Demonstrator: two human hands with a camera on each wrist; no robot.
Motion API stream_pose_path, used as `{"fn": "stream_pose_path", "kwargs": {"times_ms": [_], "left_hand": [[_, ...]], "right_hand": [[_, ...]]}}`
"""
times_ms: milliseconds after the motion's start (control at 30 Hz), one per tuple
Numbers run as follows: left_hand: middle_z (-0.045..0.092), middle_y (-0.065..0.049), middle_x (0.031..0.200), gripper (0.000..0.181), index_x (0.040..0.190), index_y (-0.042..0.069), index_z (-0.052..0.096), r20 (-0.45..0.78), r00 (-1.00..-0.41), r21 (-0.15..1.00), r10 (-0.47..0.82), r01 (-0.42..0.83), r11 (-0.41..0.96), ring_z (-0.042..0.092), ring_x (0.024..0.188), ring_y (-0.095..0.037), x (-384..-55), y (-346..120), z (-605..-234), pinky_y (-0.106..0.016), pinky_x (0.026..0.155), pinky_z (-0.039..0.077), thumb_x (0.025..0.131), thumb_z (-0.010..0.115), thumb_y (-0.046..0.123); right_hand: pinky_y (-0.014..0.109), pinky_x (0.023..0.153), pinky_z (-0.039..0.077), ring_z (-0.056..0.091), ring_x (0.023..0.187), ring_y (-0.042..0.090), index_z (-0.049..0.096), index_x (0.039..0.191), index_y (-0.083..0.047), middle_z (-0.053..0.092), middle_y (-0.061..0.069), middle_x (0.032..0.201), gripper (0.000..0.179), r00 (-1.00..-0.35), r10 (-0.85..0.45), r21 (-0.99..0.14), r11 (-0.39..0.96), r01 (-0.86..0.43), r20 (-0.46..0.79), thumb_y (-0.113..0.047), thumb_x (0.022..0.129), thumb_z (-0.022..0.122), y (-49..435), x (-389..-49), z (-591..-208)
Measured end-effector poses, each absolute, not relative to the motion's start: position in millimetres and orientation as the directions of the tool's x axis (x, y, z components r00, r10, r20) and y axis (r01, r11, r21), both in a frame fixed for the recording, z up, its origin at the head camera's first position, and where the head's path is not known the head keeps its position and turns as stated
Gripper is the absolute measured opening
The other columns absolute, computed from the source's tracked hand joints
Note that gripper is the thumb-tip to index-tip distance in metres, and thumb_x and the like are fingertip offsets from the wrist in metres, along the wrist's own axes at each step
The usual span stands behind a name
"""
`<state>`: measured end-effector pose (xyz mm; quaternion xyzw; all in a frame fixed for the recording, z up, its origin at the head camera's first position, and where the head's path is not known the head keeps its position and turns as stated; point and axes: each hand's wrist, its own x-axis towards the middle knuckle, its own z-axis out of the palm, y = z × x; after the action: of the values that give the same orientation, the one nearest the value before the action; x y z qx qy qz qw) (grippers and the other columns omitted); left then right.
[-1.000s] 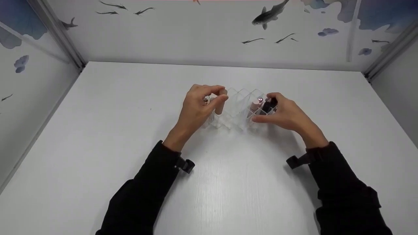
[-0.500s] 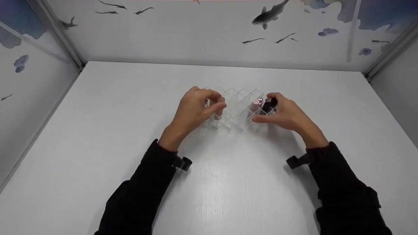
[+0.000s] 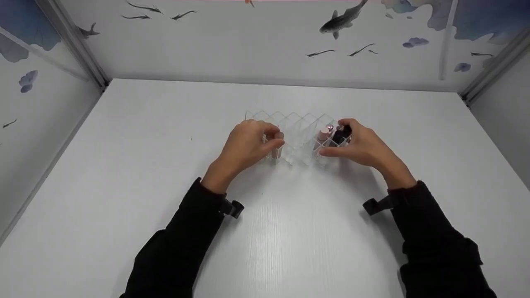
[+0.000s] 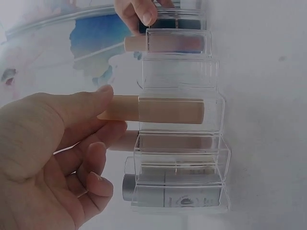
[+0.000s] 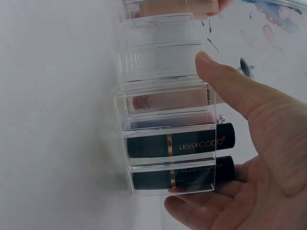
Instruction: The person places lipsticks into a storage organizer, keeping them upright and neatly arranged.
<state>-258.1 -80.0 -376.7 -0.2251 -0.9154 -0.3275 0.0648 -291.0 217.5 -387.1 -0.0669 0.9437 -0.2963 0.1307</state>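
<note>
A clear lipstick organizer [image 3: 299, 134] with diamond-shaped compartments stands on the table, both hands at it. My left hand [image 3: 248, 142] pinches a beige cosmetic tube [image 4: 168, 110] between thumb and fingers; its lower part sits inside one compartment, its top sticking out. Beside it are a pinkish tube [image 4: 177, 142] and a grey tube [image 4: 192, 196]. My right hand [image 3: 362, 145] grips the organizer's right end, thumb along the near side and fingers at the far side. Two black lipsticks [image 5: 201, 143] and a pink tube [image 5: 168, 101] stand in compartments there.
The white table [image 3: 290, 231] extends around the organizer. Printed panels with fish [image 3: 339, 21] rise behind and beside it. A small black camera [image 3: 233, 209] projects from the left wrist, and another camera [image 3: 372, 206] from the right.
My left hand has come down and slightly toward me, lowering the beige tube from above the organizer into a compartment. My right hand has stayed in place at the right end.
</note>
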Motion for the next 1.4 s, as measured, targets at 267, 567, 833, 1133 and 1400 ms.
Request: {"fn": "stream_pose_path", "kwargs": {"times_ms": [267, 567, 833, 1133, 1400], "left_hand": [[0.076, 0.0, 0.095, 0.016, 0.104, 0.011, 0.08, 0.229, -0.902, 0.575, 0.366, 0.428, 0.697, 0.065, 0.084, -0.015, -259.2, -78.0, -380.5, -0.031, 0.074, 0.048, 0.094, 0.075, 0.023], [0.077, 0.0, 0.096, 0.013, 0.098, 0.011, 0.08, 0.23, -0.906, 0.59, 0.356, 0.421, 0.69, 0.068, 0.092, -0.018, -259.3, -77.7, -382.0, -0.031, 0.075, 0.047, 0.094, 0.076, 0.022], [0.076, 0.0, 0.093, 0.01, 0.097, 0.011, 0.08, 0.238, -0.904, 0.614, 0.355, 0.423, 0.666, 0.064, 0.085, -0.016, -259.2, -78.0, -381.9, -0.029, 0.072, 0.044, 0.094, 0.076, 0.02], [0.076, 0.0, 0.095, 0.011, 0.098, 0.011, 0.08, 0.216, -0.912, 0.638, 0.35, 0.403, 0.656, 0.062, 0.078, -0.015, -259.9, -78.9, -382.1, -0.03, 0.073, 0.047, 0.093, 0.077, 0.021], [0.077, 0.0, 0.096, 0.015, 0.102, 0.011, 0.081, 0.21, -0.917, 0.633, 0.34, 0.392, 0.668, 0.064, 0.081, -0.015, -260.0, -79.4, -381.1, -0.031, 0.075, 0.049, 0.092, 0.077, 0.022]], "right_hand": [[0.06, 0.105, 0.04, 0.047, 0.129, 0.038, 0.029, 0.157, -0.008, 0.044, 0.026, 0.15, 0.126, -0.958, -0.2, -0.571, 0.819, -0.048, -0.205, -0.079, 0.065, 0.078, 217.0, -291.4, -387.7], [0.057, 0.101, 0.043, 0.051, 0.12, 0.035, 0.031, 0.156, -0.009, 0.049, 0.024, 0.144, 0.122, -0.959, -0.206, -0.58, 0.813, -0.059, -0.192, -0.077, 0.067, 0.079, 218.1, -290.8, -388.5], [0.057, 0.101, 0.042, 0.051, 0.121, 0.035, 0.031, 0.156, -0.009, 0.047, 0.024, 0.147, 0.121, -0.959, -0.21, -0.58, 0.812, -0.064, -0.189, -0.076, 0.068, 0.079, 218.9, -290.9, -388.6], [0.059, 0.106, 0.04, 0.046, 0.132, 0.038, 0.029, 0.156, -0.006, 0.044, 0.028, 0.15, 0.124, -0.96, -0.193, -0.573, 0.818, -0.044, -0.202, -0.077, 0.067, 0.079, 216.2, -290.6, -387.4], [0.06, 0.11, 0.035, 0.04, 0.139, 0.038, 0.025, 0.157, -0.005, 0.037, 0.026, 0.155, 0.131, -0.956, -0.166, -0.569, 0.823, 0.001, -0.243, -0.08, 0.064, 0.078, 215.8, -290.4, -386.3]]}}
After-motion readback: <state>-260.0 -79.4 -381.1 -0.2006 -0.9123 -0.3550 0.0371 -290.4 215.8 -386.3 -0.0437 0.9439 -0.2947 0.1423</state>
